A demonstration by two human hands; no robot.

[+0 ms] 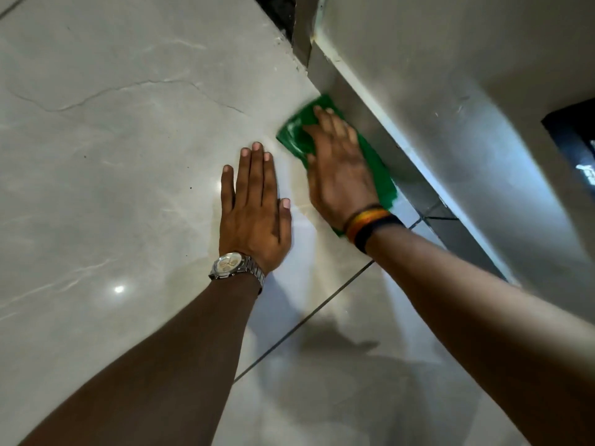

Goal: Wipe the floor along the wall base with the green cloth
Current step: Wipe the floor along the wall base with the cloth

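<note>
A green cloth (297, 133) lies flat on the glossy marble floor (128, 156), its far edge against the grey skirting (383, 136) at the wall base. My right hand (338, 169) presses down on the cloth with fingers spread and slightly blurred, covering its middle. My left hand (254, 207) rests palm-down on the bare floor just left of the cloth, fingers together, holding nothing. A metal watch is on my left wrist and coloured bands on my right.
The pale wall (450, 75) runs diagonally from the top centre to the right. A dark gap (277, 11) opens at the wall's far end. A dark object (576, 136) sits on the wall at the right edge. Tile joints cross the floor near my arms.
</note>
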